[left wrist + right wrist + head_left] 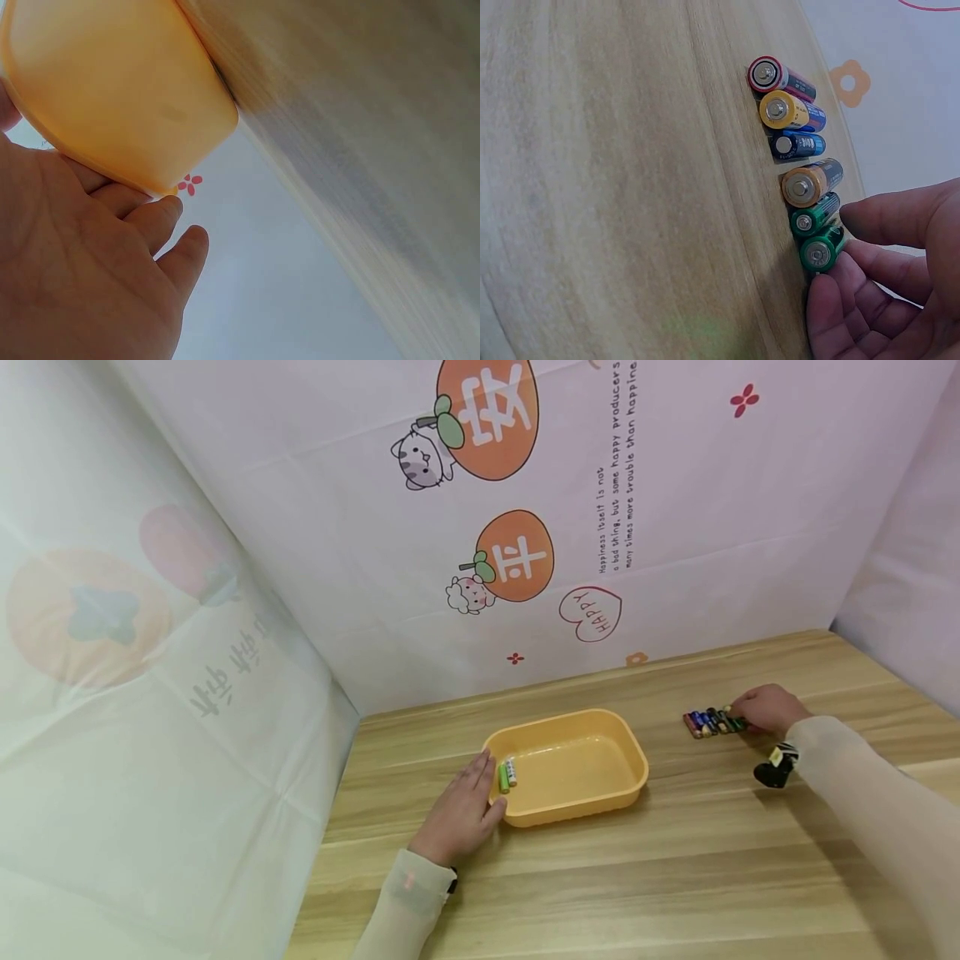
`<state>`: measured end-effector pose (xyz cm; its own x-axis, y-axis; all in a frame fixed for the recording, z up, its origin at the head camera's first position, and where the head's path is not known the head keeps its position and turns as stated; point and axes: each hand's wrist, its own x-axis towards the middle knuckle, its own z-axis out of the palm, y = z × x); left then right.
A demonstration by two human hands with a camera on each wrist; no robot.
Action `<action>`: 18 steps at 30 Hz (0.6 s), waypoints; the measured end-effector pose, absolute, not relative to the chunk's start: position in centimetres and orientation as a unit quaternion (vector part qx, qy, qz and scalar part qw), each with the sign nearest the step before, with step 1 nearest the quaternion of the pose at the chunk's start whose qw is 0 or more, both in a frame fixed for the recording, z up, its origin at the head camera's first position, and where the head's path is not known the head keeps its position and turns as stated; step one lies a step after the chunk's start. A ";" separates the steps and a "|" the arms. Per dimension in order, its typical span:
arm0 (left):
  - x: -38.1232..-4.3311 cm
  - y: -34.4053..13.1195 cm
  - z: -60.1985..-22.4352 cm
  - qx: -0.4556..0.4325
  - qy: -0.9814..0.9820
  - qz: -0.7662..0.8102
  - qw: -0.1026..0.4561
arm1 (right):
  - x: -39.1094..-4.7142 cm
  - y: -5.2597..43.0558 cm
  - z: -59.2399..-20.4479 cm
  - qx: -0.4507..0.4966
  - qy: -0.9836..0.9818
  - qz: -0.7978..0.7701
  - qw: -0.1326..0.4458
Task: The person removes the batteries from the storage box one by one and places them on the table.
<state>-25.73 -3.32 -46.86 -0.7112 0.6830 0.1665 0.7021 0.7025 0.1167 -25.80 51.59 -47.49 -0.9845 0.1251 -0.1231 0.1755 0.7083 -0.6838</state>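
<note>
My left hand [462, 806] lies along the left end of a yellow plastic basin [570, 811], its extended fingers touching the outside near the rim. A green battery [503, 779] and a white battery [512, 772] lie side by side inside, against that end. Farther right, my right hand [770, 708] is at the near end of a row of batteries on the table. Thumb and fingers pinch the endmost green battery [819, 253] there. Beside it are a slimmer green battery [807, 220], a copper-topped battery [810, 184], a blue one [798, 145], a yellow-and-blue one [789, 111] and a red-ringed one [780, 75].
The wood-grain table [600, 885] meets a white printed cloth [420, 635] hanging along its back edge. More pale cloth [187, 760] hangs on the left. A black wrist-worn device [776, 767] sits below the right wrist.
</note>
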 end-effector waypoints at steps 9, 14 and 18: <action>-25.7 -3.3 -47.0 -0.372 -0.923 -0.085 0.051 | -25.6 51.7 -47.2 0.080 0.922 -0.378 0.036; -25.7 -3.3 -46.9 -0.373 -0.922 -0.087 0.050 | -25.8 52.0 -47.4 0.084 0.910 -0.405 0.042; -25.7 -3.2 -47.0 -0.372 -0.923 -0.087 0.047 | -26.0 52.6 -47.6 0.081 0.897 -0.431 0.051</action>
<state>-25.70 -3.24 -47.02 -0.7181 0.6793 0.1513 0.6956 0.7074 0.1254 -26.01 52.55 -47.61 -0.9817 0.1015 -0.1610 0.1891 0.6153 -0.7652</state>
